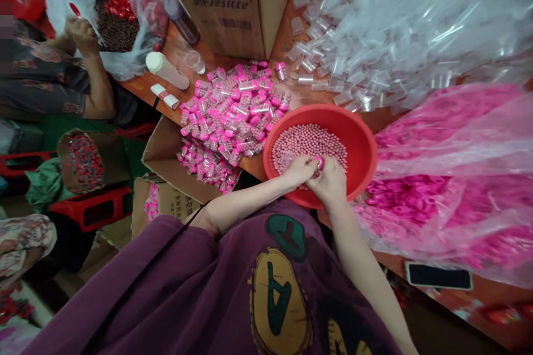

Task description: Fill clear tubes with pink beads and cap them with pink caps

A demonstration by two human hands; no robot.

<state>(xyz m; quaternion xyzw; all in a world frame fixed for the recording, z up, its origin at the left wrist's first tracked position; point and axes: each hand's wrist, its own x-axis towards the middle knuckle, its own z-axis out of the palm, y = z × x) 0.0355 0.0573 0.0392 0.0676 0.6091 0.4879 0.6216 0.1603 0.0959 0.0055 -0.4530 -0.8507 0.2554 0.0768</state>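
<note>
Over the near side of a red plastic bowl [363,147], my two hands meet around a small pink-capped bottle [318,163]. My left hand [300,171] pinches at its cap end, and my right hand [332,182] wraps round the body, hiding most of it. Pink round beads [310,141] cover the bowl's bottom beneath my fingers. Left of the bowl lies a heap of clear bottles with pink caps [233,111], filled with similar beads. More of them sit in an open cardboard box [164,150] below the table edge.
Clear empty bottles [333,55] spill from a plastic bag at the back right. Pink caps [410,194] fill another bag at right, near a phone [439,275]. A tall carton [227,5] stands behind. Another person's hands [83,33] work at far left beside brown beads [116,30].
</note>
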